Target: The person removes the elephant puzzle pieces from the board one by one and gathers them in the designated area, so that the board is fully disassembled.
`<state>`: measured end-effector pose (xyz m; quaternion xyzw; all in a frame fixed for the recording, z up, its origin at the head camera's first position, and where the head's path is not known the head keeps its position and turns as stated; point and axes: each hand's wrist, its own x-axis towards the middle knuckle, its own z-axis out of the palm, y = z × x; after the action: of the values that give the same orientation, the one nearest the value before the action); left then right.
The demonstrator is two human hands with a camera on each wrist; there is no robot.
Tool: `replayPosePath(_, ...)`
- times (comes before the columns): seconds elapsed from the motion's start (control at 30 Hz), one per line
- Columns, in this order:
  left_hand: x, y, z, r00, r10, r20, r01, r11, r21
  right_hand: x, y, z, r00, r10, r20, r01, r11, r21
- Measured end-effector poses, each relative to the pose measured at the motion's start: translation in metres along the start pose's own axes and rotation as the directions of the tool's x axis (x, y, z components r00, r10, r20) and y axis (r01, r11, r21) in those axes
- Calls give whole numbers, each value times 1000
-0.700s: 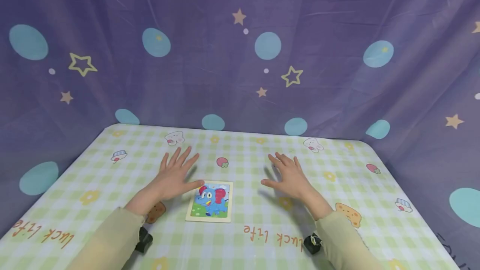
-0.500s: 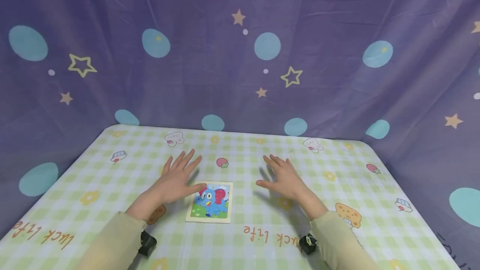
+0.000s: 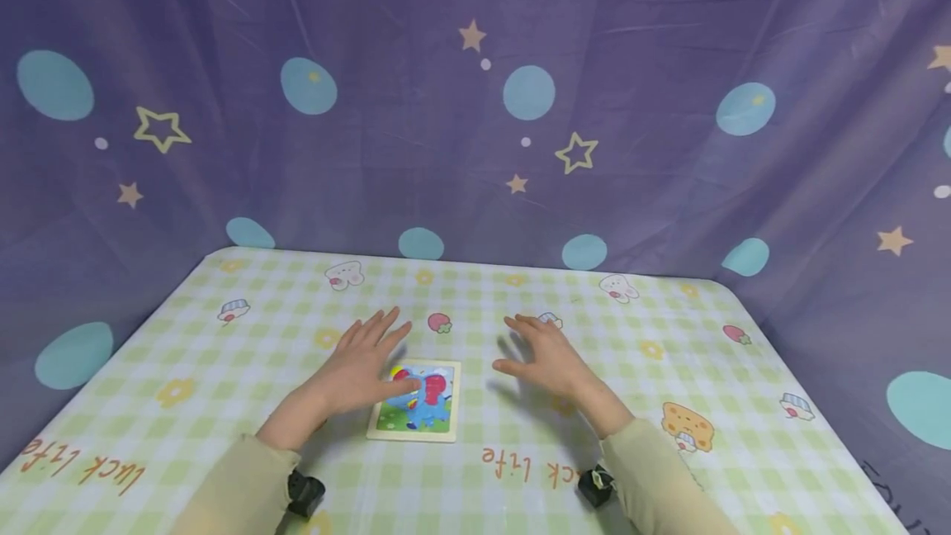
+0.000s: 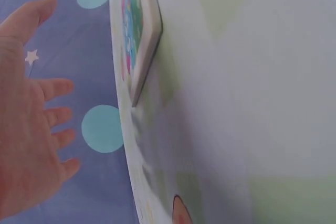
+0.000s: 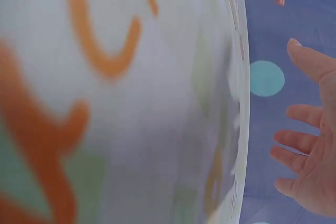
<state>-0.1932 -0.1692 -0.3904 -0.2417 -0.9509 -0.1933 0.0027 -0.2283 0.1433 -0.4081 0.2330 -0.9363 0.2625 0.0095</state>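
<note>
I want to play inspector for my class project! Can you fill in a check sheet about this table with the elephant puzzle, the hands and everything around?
Surface: table under a green checked cloth printed with small cartoons and orange "luck life" lettering.
Job's things: one square elephant puzzle in a pale frame, lying flat near the front middle.
Clutter: nothing seen.
Hands: left hand open, fingers spread, thumb over the puzzle's upper left corner; whether it touches cannot be told. Right hand open, to the right of the puzzle, clear of it.
Cables: nothing seen; a small black device shows under each sleeve.
Surroundings: purple curtain with teal dots and stars behind and beside the table.
</note>
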Motion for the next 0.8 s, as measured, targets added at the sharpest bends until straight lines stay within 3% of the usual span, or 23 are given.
replayPosePath(0.3,0,5,3,1000,-3,25,4,1000,-25,4,-15,11,1000,-13,29,12,1000,21)
replayPosePath(0.8,1,21,10,987,32,155,-14,993,-115,18,-38,25,986,-121,115,127,991,-44)
